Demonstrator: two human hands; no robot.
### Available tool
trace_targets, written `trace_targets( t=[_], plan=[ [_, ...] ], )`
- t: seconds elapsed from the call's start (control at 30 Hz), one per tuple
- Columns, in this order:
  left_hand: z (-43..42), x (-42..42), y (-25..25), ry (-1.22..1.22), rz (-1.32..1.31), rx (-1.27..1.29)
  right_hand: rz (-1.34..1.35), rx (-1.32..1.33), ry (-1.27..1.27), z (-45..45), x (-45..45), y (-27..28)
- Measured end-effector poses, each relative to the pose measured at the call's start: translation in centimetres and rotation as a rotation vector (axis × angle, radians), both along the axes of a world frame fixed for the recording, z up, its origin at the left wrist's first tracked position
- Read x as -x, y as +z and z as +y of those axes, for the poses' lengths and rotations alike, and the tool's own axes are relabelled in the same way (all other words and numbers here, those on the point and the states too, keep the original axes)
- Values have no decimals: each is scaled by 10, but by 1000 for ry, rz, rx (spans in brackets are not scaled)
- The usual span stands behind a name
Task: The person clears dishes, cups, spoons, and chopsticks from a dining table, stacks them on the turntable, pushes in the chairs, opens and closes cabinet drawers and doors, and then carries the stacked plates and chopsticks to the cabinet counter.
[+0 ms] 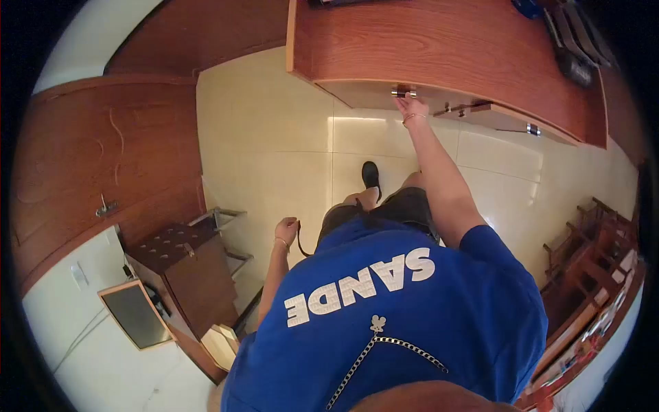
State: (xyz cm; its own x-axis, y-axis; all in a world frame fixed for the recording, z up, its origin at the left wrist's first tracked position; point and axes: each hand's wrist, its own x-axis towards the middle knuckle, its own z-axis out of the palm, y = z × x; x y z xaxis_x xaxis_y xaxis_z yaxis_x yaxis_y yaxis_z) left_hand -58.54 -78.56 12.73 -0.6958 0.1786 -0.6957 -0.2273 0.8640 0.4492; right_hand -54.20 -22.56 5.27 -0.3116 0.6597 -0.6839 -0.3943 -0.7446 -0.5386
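My right hand (412,106) reaches forward to a metal handle (403,93) on the front of a wooden cabinet (412,41). Its fingers are closed at the handle, partly hiding it. Low at my left side, my left hand (287,231) is closed on a thin dark strap (300,242), which hangs in a curve toward my shorts. What the strap belongs to is hidden. A second handle (533,129) sits farther right on the cabinet front.
To the left are a brown wooden door (103,165), a dark box-like cabinet (182,264) and a metal-legged frame (230,220). Wooden furniture (590,275) stands at the right. Dark objects lie on the cabinet's right end. Pale floor tiles (268,123) lie below.
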Motion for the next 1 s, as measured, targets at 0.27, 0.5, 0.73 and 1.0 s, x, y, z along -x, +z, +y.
trace_targets(
  t=[0.27,0.5,0.73,1.0],
  plan=[
    [13,39,-19,-129,-109,-14,-49,-78,-45,3,16,-24],
    [57,53,1,-234,-119,-31,-86,-61,-84,-12,10,10],
    [25,53,-32,-303,-88,-2,-128,-30,-59,-68,-29,41],
    [40,62,-14,-343,-205,85,-138,-55,-23,-107,-70,48]
  ],
)
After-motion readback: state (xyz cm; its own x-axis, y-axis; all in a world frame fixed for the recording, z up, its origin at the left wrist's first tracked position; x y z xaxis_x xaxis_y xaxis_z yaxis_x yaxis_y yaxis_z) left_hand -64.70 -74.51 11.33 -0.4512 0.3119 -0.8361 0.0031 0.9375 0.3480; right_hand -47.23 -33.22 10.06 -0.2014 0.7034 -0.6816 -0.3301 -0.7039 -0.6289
